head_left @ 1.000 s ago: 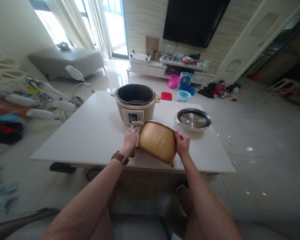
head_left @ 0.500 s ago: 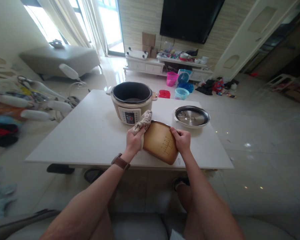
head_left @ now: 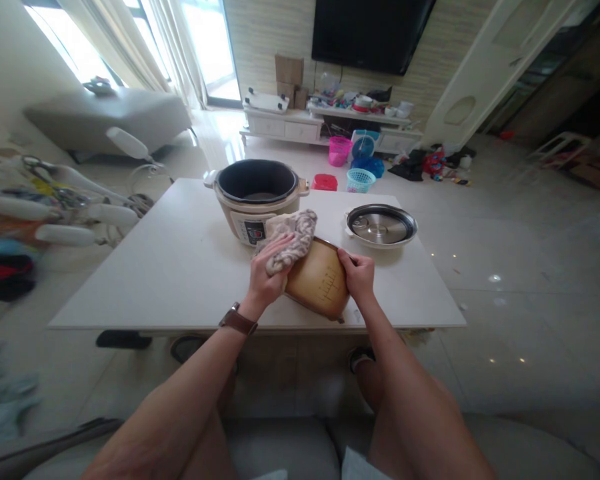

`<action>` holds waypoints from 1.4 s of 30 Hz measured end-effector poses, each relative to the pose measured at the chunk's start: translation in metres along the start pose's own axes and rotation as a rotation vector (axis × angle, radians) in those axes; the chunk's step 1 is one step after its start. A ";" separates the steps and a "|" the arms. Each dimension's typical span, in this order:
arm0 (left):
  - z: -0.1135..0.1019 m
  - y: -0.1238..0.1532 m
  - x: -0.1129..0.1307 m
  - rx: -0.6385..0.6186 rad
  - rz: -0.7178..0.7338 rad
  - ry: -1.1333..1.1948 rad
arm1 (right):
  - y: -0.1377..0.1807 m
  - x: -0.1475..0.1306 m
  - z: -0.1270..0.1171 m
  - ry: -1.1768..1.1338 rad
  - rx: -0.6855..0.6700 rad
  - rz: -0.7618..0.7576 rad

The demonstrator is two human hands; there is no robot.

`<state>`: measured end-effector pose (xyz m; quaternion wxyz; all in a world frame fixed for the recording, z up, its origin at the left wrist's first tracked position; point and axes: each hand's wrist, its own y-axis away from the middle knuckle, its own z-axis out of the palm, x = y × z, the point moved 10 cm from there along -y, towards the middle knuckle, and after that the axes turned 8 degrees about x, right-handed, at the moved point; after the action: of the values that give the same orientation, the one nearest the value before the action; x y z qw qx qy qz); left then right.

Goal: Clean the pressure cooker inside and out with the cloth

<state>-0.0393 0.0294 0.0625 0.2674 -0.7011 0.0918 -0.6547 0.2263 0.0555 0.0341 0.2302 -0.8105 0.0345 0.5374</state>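
A gold inner pot (head_left: 320, 280) with scale marks inside lies tilted on the white table (head_left: 180, 267), its opening turned toward me. My right hand (head_left: 357, 275) grips the pot's right rim. My left hand (head_left: 266, 277), with a brown watch on the wrist, is closed on a patterned cloth (head_left: 291, 239) pressed against the pot's upper left rim. Just behind stands the beige rice cooker body (head_left: 255, 197), empty and open.
The cooker's steel lid (head_left: 381, 227) lies upside down on the table to the right. Small plastic baskets (head_left: 359, 179) sit on the floor beyond the table. A drying rack with clothes (head_left: 55, 213) stands at the left. My knees are under the table's near edge.
My left hand has carried the cloth from the pot's left side up over its upper rim, and the cloth now spreads wider. The right hand keeps its grip on the right rim.
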 end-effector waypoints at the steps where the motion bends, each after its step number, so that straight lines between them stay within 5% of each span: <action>1: 0.006 0.002 0.011 -0.073 0.079 -0.016 | 0.000 0.002 0.001 -0.005 0.004 0.010; 4: 0.005 0.000 0.010 -0.057 0.070 -0.004 | 0.002 0.007 0.001 -0.022 0.017 0.022; 9: -0.027 -0.001 -0.062 0.275 -0.384 0.027 | 0.004 0.006 0.000 -0.047 0.030 0.009; 14: -0.041 0.012 -0.108 0.422 -0.688 0.086 | 0.005 0.004 0.001 -0.043 0.031 -0.008; 18: -0.037 0.000 -0.069 0.325 -0.442 0.036 | 0.005 0.007 0.003 -0.037 0.041 -0.004; 22: -0.007 -0.004 0.004 -0.013 0.013 -0.078 | 0.007 0.010 0.007 -0.032 0.032 0.013; 25: 0.009 0.002 0.027 -0.171 0.180 -0.116 | 0.007 0.011 0.007 -0.022 0.037 0.017; 27: 0.001 -0.004 0.012 -0.079 0.079 -0.095 | 0.007 0.011 0.006 -0.022 0.051 0.016; 35: -0.044 0.008 -0.113 0.396 -0.747 0.048 | 0.006 0.011 0.004 -0.034 0.045 0.016; 37: -0.045 0.008 -0.112 0.410 -0.761 0.068 | 0.004 0.007 0.003 -0.015 0.033 0.002; 42: -0.034 -0.003 -0.057 0.281 -0.445 -0.049 | 0.000 -0.018 0.004 0.069 -0.019 -0.082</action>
<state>-0.0799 0.0511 0.0145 0.2136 -0.6757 -0.1631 -0.6864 0.2153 0.0543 0.0485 0.2431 -0.8315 0.0039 0.4995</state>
